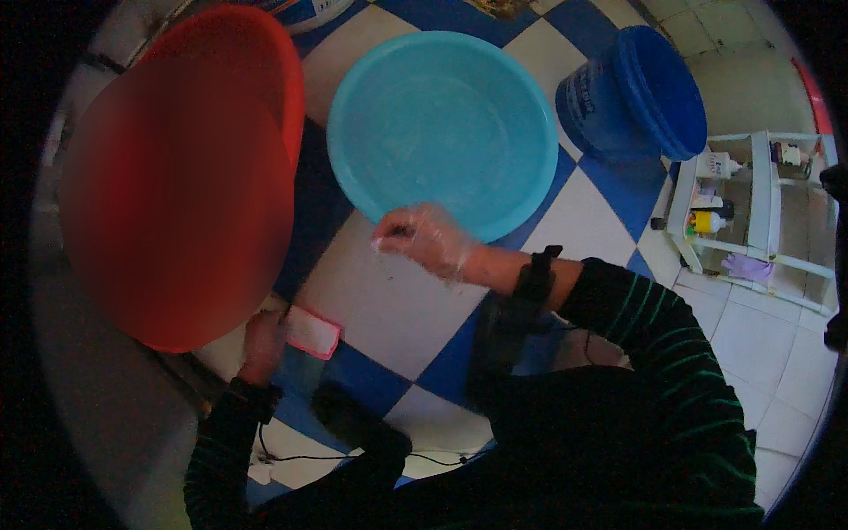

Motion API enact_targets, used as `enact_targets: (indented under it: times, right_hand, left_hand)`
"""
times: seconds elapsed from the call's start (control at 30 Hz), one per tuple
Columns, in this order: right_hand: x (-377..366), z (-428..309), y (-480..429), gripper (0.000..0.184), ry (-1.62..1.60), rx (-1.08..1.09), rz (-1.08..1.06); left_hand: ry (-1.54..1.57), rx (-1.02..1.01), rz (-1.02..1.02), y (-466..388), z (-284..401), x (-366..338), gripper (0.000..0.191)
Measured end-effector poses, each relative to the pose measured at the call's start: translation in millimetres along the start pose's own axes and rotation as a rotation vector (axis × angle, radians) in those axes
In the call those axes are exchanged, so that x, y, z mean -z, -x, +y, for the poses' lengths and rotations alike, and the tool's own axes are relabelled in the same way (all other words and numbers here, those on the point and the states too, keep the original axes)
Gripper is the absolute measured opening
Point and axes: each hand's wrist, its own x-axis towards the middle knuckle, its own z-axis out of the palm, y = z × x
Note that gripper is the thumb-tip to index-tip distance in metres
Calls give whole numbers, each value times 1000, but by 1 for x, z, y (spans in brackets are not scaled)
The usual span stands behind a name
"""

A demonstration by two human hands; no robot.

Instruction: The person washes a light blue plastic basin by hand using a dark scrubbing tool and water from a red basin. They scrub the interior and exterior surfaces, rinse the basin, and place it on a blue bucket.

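Note:
A light blue plastic basin point(440, 132) stands on the checkered floor before me. My right hand point(430, 242), wet or sudsy and blurred, is over the basin's near rim with its fingers curled; whether it holds anything is unclear. At the lower left, my left hand point(264, 341) is beside a white cloth or sponge with a pink edge point(315, 332); the blur hides whether the fingers grip it. Just above that hand is a large red plastic tub point(285, 79), partly covered by a blurred patch that hides its inside.
A blue bucket point(609, 106) lies tilted to the right of the basin. Farther right, a white shelf rack point(758, 192) holds several bottles and a purple cloth point(748, 266). Another container point(311, 13) is partly visible at the top. A thin black cable point(311, 457) runs near my legs.

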Motion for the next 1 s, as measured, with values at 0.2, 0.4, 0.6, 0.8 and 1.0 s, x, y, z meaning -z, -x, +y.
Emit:
enact_targets:
  times: [0.2, 0.4, 0.6, 0.8, 1.0]
  right_hand:
    - [39, 15, -23, 16, -1, -121, 166]
    - [48, 40, -56, 20, 2, -296, 154]
    - [16, 61, -79, 17, 568, -180, 118]
    - [43, 98, -172, 13, 1147, 585, 162]
    - [93, 108, -210, 14, 936, 6, 361]
  left_hand:
    - [-21, 120, -257, -5, 60, 57, 26]
    - [394, -197, 274, -92, 172, 116, 36]
    - [638, 205, 398, -186, 196, 131, 39]
    - [865, 373, 261, -132, 227, 92, 35]
    - [1302, 320, 390, -102, 270, 77, 38]
